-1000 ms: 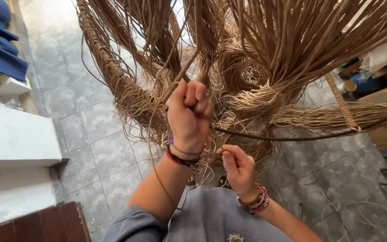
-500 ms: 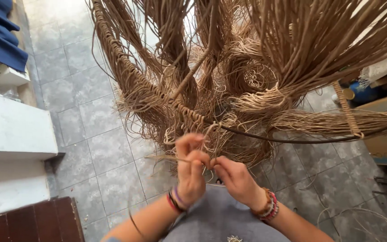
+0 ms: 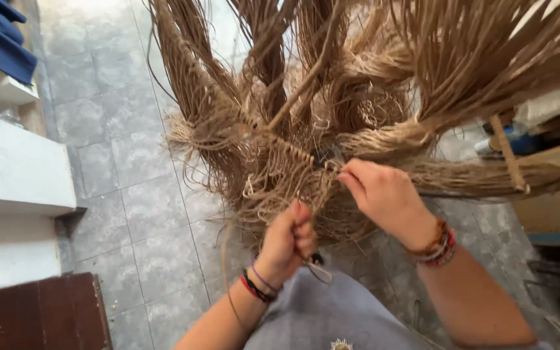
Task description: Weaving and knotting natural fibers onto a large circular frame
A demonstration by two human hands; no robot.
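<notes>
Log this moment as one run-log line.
left hand: fisted on fibre strands | right hand: pinching strand at knotted rim | floor: grey tiles

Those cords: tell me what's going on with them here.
A person is knotting tan cords that hang in thick bundles from a dark hoop. The left hand is fisted around a few strands, pulling them down. The right hand pinches strands at the hoop, beside a row of finished knots. Grey tiled floor lies below.

Tan cardboard box point(image 3: 555, 201) at right edge
</notes>
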